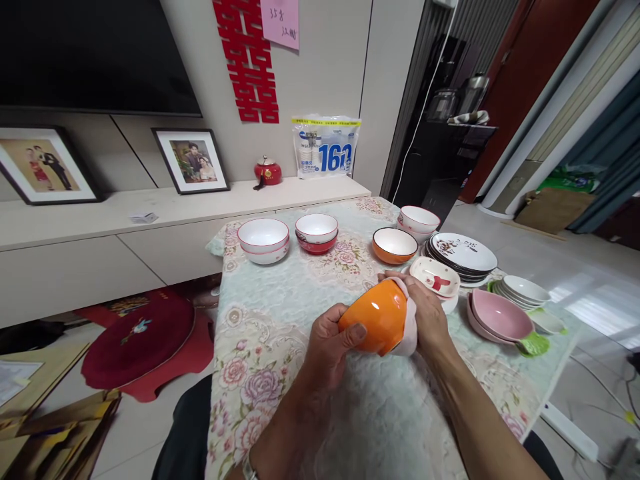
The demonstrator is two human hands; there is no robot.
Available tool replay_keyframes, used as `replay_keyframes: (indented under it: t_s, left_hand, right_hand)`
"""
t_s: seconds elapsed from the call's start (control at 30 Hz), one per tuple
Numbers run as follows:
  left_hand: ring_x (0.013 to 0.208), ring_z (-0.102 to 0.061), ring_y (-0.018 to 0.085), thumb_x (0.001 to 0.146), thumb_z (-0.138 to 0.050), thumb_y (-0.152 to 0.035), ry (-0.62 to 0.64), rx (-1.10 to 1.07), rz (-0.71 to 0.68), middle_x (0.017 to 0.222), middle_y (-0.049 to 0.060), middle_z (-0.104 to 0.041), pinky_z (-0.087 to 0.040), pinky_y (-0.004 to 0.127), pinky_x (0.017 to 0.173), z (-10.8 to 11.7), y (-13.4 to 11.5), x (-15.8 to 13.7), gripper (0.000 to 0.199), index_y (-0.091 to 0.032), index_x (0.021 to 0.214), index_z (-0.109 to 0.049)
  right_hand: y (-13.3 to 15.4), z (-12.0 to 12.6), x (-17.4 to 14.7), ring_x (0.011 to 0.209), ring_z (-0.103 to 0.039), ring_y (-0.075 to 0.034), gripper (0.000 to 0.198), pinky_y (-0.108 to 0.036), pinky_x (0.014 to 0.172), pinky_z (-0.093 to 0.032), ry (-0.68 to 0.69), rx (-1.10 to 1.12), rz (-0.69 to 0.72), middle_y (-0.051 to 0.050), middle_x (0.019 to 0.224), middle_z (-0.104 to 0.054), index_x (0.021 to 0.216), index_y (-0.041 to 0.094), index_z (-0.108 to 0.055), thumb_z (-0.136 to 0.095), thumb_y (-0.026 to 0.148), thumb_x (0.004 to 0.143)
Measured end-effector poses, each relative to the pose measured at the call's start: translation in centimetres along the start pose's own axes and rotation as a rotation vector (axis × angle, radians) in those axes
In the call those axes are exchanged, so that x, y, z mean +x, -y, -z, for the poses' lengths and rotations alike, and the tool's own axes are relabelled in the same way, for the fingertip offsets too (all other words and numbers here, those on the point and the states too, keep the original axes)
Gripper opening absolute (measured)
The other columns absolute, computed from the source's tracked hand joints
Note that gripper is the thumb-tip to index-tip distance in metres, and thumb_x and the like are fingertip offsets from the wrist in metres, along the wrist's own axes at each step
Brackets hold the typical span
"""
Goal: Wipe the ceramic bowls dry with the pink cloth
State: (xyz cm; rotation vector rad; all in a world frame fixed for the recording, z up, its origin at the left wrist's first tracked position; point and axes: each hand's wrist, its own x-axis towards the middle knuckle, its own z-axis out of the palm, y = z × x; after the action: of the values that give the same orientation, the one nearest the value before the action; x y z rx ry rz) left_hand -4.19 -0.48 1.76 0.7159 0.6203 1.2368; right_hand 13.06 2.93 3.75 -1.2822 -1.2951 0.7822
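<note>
An orange bowl (376,319) is tilted on its side above the near part of the table, its glossy outside toward me. My left hand (334,337) grips it by the base, thumb lying on the orange surface. A pale pink cloth (409,327) covers the bowl's rim at the right. My right hand (425,310) presses this cloth against the bowl, its fingers partly hidden behind. Beyond them stands another orange bowl (395,247) with a white inside and dark rim. A squarish dish with a red pattern (434,277) lies just past my right hand.
White bowls (263,241) and red-and-white bowls (317,235) stand stacked at the back left of the flowered tablecloth (260,373). To the right are stacked plates (465,253), pink bowls (501,317) and small white bowls (525,290). A red stool (145,340) is at the left.
</note>
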Motion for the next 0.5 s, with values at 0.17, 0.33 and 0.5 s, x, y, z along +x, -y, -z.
replay_keyframes:
  t_s: [0.17,0.33,0.5]
  left_hand:
    - [0.07,-0.056,0.014,0.062,-0.086,-0.039,-0.066,-0.089,-0.019,0.076,0.001,-0.063,-0.045,0.027,0.071,-0.2,-0.2,0.3,0.038,-0.015,0.08,-0.061]
    - [0.06,-0.048,0.01,0.07,-0.082,-0.033,-0.058,-0.012,-0.044,0.066,-0.004,-0.055,-0.038,0.023,0.061,0.2,0.3,0.6,0.03,-0.016,0.077,-0.058]
    - [0.058,-0.047,0.01,0.069,-0.083,-0.036,0.025,0.165,0.029,0.064,-0.003,-0.054,-0.034,0.024,0.057,0.5,0.4,0.3,0.034,-0.016,0.074,-0.055]
  right_hand:
    - [-0.4,-0.7,-0.2,0.089,-0.069,-0.026,0.042,-0.037,0.079,-0.056,-0.039,0.037,-0.098,-0.007,0.1,-0.077,0.095,0.019,-0.074,-0.045,0.05,0.094]
    - [0.7,-1.9,-2.0,0.121,-0.059,-0.026,0.036,-0.046,0.106,-0.043,-0.033,-0.234,0.332,-0.012,0.128,-0.066,0.121,0.018,-0.067,-0.046,0.036,0.097]
    - [2.0,-1.6,-2.6,0.123,-0.058,-0.026,0.032,-0.048,0.107,-0.042,0.089,-0.409,0.733,-0.014,0.127,-0.066,0.121,0.017,-0.066,-0.05,0.018,0.093]
